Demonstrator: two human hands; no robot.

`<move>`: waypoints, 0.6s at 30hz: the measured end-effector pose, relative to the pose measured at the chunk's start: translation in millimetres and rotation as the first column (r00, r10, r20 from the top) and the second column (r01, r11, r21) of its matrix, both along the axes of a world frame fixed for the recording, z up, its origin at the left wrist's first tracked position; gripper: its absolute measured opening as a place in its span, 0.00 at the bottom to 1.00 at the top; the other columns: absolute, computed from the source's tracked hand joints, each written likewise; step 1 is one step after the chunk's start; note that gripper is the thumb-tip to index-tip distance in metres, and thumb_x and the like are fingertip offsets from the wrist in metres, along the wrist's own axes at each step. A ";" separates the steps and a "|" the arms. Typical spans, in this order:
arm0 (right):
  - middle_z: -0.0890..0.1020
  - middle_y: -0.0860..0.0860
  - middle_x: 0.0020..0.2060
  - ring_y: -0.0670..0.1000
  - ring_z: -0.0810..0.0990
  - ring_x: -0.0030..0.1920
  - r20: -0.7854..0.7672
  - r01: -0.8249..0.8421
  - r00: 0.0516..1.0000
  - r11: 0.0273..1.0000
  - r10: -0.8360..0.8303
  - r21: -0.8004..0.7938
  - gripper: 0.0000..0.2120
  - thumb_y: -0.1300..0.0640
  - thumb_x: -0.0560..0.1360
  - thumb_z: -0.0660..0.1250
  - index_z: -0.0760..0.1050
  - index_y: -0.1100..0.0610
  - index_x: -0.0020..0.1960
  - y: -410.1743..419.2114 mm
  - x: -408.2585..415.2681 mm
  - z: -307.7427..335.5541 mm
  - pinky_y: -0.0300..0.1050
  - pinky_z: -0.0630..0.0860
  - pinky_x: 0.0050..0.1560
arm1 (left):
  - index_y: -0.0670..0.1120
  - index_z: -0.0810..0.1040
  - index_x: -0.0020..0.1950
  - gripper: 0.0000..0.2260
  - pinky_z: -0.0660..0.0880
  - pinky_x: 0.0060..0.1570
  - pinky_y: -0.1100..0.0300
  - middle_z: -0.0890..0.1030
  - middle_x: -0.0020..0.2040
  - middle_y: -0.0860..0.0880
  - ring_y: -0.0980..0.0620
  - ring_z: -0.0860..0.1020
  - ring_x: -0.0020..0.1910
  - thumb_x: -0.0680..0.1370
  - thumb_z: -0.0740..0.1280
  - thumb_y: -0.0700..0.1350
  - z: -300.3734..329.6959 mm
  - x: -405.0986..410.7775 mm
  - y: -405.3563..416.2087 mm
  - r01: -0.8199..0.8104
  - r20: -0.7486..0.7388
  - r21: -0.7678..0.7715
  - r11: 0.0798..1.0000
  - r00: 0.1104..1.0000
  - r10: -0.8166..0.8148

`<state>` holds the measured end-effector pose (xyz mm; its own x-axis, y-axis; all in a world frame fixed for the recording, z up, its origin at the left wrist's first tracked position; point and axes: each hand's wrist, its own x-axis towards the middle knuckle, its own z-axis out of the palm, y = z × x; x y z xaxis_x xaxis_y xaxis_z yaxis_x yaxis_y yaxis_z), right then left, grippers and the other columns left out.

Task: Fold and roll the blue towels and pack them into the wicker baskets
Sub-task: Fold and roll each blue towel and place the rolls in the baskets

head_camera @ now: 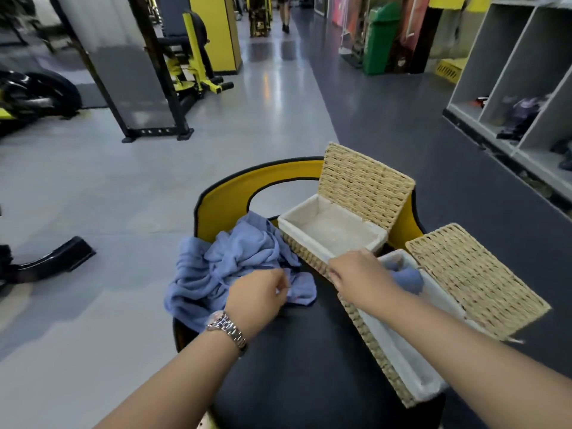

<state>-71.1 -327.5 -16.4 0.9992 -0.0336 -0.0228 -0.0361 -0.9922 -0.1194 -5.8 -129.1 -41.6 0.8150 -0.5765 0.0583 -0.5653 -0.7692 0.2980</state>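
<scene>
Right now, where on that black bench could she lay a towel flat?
The black pad is bare between her forearms, bordered by the towel pile on the left and the near basket on the right. The far end is crowded by the far basket.

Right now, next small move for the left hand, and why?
Probably lift one towel clear of the blue pile onto the black pad to fold it. The left hand already pinches cloth at the pile's edge, the far basket is open and empty, and the right hand is at the near basket, which holds a towel.
</scene>
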 end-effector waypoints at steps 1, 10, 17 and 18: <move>0.82 0.53 0.44 0.58 0.77 0.49 0.022 -0.023 1.000 0.997 0.021 0.071 0.08 0.57 0.77 0.58 0.76 0.52 0.46 14.8 12.8 -7.3 0.49 0.69 0.52 | 0.50 0.75 0.45 0.07 0.72 0.36 0.57 0.83 0.44 0.51 0.49 0.80 0.45 0.75 0.62 0.52 -3.5 4.7 21.4 -0.033 0.008 0.021 0.999 0.999 0.033; 0.69 0.50 0.28 0.51 0.68 0.30 -0.186 0.424 0.896 0.653 -0.403 0.627 0.17 0.50 0.76 0.63 0.64 0.53 0.32 91.3 127.1 -64.6 0.44 0.63 0.32 | 0.55 0.73 0.52 0.08 0.73 0.42 0.58 0.82 0.45 0.56 0.55 0.79 0.45 0.76 0.61 0.56 -43.0 42.3 111.8 -0.178 -0.085 -0.168 0.970 0.983 0.165; 0.76 0.52 0.35 0.45 0.73 0.34 -0.008 0.284 0.915 0.631 -0.403 0.722 0.08 0.58 0.77 0.65 0.72 0.61 0.42 105.2 88.7 -60.2 0.34 0.67 0.32 | 0.51 0.63 0.67 0.17 0.74 0.43 0.57 0.80 0.48 0.50 0.49 0.79 0.44 0.79 0.60 0.49 -51.2 54.2 99.9 -0.324 -0.362 -0.317 0.891 0.910 0.203; 0.78 0.53 0.37 0.44 0.75 0.35 0.004 0.266 0.918 0.621 -0.397 0.737 0.07 0.58 0.77 0.66 0.73 0.61 0.43 105.6 79.7 -57.9 0.32 0.68 0.33 | 0.51 0.61 0.70 0.19 0.74 0.43 0.57 0.79 0.48 0.50 0.50 0.78 0.44 0.80 0.60 0.49 -54.1 55.7 97.7 -0.390 -0.460 -0.337 0.857 0.862 0.211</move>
<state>8.6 -221.9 -74.3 0.9148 -0.4022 -0.0367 -0.2618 -0.5215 -0.8121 50.0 -31.4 -95.7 0.9465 -0.2942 -0.1324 -0.0915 -0.6384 0.7643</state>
